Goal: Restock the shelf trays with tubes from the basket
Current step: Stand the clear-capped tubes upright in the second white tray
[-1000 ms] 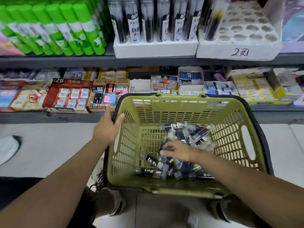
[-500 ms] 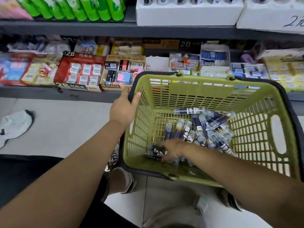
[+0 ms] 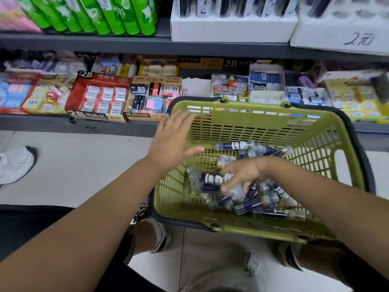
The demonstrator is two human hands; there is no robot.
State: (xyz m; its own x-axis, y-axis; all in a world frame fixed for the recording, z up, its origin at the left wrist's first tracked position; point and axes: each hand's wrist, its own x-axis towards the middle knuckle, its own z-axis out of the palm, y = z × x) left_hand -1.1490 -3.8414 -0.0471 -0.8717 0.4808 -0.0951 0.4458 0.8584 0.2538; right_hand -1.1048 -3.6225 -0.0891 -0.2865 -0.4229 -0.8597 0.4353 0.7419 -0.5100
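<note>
Picking is the step in hand: our right hand (image 3: 242,175) reaches into the green basket (image 3: 252,123) near us, fingers curled round a few tubes (image 3: 210,181) at the heap's left. Our left hand (image 3: 172,142) hovers spread over the basket's left rim, holding nothing. Next, we judge, comes a lift to the far upper shelf (image 3: 84,42). We count one basket, two white trays (image 3: 231,30), roughly a dozen tubes, too tangled to total.

Olive-green slotted basket (image 3: 252,127) rimmed black, dark-blue white-labelled tubes (image 3: 250,206), bright-green glue sticks (image 3: 117,15), red eraser box (image 3: 84,89).
</note>
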